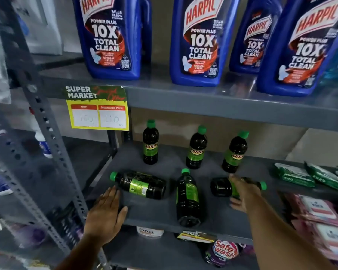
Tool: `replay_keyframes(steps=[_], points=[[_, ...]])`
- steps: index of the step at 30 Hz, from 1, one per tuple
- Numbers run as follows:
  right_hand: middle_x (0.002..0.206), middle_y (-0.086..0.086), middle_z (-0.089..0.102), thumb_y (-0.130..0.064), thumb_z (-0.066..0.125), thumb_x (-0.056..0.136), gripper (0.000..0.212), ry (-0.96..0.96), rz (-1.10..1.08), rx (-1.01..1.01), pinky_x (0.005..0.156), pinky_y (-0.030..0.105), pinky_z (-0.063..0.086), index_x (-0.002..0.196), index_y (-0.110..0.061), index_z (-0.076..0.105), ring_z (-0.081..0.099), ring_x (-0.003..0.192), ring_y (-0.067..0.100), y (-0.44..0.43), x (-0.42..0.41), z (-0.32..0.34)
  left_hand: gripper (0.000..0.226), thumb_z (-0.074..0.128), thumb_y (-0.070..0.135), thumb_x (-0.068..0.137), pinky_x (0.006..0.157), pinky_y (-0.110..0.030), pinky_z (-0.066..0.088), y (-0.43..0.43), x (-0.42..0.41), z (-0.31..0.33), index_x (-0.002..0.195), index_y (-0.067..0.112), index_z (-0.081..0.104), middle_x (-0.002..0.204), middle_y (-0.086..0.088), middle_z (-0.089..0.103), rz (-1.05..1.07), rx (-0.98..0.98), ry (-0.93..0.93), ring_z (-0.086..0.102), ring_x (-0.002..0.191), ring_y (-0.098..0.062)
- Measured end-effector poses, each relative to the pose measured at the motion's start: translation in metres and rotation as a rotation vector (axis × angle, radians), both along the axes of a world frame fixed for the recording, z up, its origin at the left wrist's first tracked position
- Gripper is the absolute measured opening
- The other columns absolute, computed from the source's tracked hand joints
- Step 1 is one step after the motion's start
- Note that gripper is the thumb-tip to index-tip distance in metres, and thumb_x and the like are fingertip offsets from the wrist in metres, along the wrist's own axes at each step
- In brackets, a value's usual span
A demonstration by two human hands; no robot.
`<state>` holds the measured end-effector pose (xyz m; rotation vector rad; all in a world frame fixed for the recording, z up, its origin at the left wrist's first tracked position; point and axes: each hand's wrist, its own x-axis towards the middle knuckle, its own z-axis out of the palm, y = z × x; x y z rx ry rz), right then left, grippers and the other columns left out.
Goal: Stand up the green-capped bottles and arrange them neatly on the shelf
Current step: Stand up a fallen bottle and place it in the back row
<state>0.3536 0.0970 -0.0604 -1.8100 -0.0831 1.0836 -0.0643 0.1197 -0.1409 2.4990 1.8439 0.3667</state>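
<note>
Three dark green-capped bottles stand upright at the back of the grey shelf point(152, 207): left point(150, 143), middle point(196, 149), right point(235, 152). Three more lie flat in front. The left lying bottle point(139, 183) points its cap left. The middle lying bottle point(187, 197) points its cap toward the back. The right lying bottle point(220, 187) points its cap right. My left hand point(105, 213) rests open and flat on the shelf's front edge, just below the left lying bottle. My right hand point(242, 193) is laid over the right lying bottle, fingers curled on it.
Large blue Harpic bottles point(195, 41) fill the shelf above. A yellow price tag point(98, 109) hangs from that shelf's edge. Green packets point(295, 175) lie on the shelf at the right. A perforated grey upright point(53, 152) stands at the left. Tubs and pouches sit below.
</note>
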Motion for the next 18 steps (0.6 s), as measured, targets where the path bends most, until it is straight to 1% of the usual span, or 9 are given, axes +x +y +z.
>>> replay_keyframes(steps=[3,5,7,8,11,12,13,15,18], points=[[0.126,0.02,0.06,-0.027,0.085,0.075,0.066,0.022,-0.064,0.082,0.058,0.047,0.055,0.128,-0.012,0.05,0.064,0.1,0.039,0.005,0.005,-0.009,0.077,0.011,0.055,0.092,0.103,-0.044,0.034,0.002,0.0,0.001,0.129,-0.002,0.048,0.135,-0.02,0.05,0.004,-0.002,0.028,0.045,0.125,-0.032],[0.12,0.017,0.063,-0.024,0.088,0.07,0.068,0.005,-0.115,0.144,0.057,0.045,0.059,0.125,-0.011,0.051,0.066,0.098,0.035,0.005,0.009,-0.015,0.079,0.01,0.058,0.09,0.106,-0.042,0.031,0.003,-0.001,0.0,0.133,0.0,0.044,0.139,-0.017,0.046,0.014,0.012,0.028,0.04,0.129,-0.029],[0.118,0.015,0.064,-0.028,0.091,0.064,0.076,-0.144,-0.135,0.195,0.058,0.045,0.061,0.126,-0.011,0.049,0.067,0.097,0.033,0.0,0.009,-0.019,0.08,0.009,0.059,0.089,0.107,-0.04,0.027,0.002,-0.001,-0.001,0.136,0.001,0.04,0.143,-0.016,0.042,0.019,0.016,0.027,0.035,0.132,-0.028],[0.117,0.013,0.064,-0.029,0.091,0.062,0.08,-0.274,-0.128,0.219,0.061,0.045,0.061,0.126,-0.011,0.048,0.067,0.097,0.03,-0.005,0.008,-0.016,0.081,0.008,0.06,0.089,0.108,-0.04,0.026,0.003,0.0,-0.001,0.137,0.002,0.038,0.144,-0.016,0.04,0.017,0.012,0.029,0.034,0.133,-0.028],[0.118,0.009,0.063,-0.027,0.09,0.059,0.079,-0.728,0.015,0.332,0.082,0.041,0.054,0.125,-0.015,0.048,0.064,0.104,0.028,-0.016,0.009,-0.004,0.083,0.007,0.061,0.088,0.109,-0.04,0.026,0.004,-0.002,-0.002,0.138,0.002,0.036,0.145,-0.015,0.038,0.011,-0.004,0.036,0.032,0.134,-0.027],[0.12,0.008,0.062,-0.026,0.089,0.058,0.081,-0.83,0.088,0.353,0.087,0.041,0.052,0.127,-0.018,0.047,0.062,0.108,0.028,-0.02,0.009,-0.001,0.083,0.008,0.061,0.088,0.108,-0.04,0.026,0.004,-0.003,-0.002,0.138,0.002,0.036,0.145,-0.015,0.038,0.01,-0.006,0.037,0.032,0.134,-0.028],[0.124,0.008,0.059,-0.025,0.088,0.058,0.085,-0.914,0.153,0.358,0.091,0.045,0.051,0.131,-0.021,0.044,0.059,0.113,0.028,-0.024,0.01,-0.001,0.082,0.009,0.061,0.089,0.108,-0.04,0.026,0.004,-0.002,-0.002,0.138,0.001,0.037,0.145,-0.015,0.039,0.006,-0.004,0.038,0.033,0.134,-0.028],[0.132,0.01,0.052,-0.022,0.088,0.062,0.091,-0.998,0.246,0.349,0.096,0.052,0.048,0.138,-0.02,0.038,0.051,0.121,0.029,-0.034,0.006,-0.004,0.082,0.01,0.061,0.088,0.109,-0.04,0.025,0.003,-0.001,-0.001,0.139,0.002,0.035,0.146,-0.015,0.037,0.008,-0.01,0.035,0.031,0.135,-0.027],[0.135,0.011,0.047,-0.019,0.088,0.066,0.093,-1.019,0.259,0.367,0.097,0.051,0.045,0.142,-0.016,0.033,0.043,0.125,0.027,-0.047,0.0,-0.011,0.084,0.007,0.062,0.085,0.112,-0.037,0.017,0.003,0.001,-0.001,0.143,0.004,0.026,0.151,-0.012,0.027,0.022,-0.019,0.031,0.021,0.139,-0.022]])
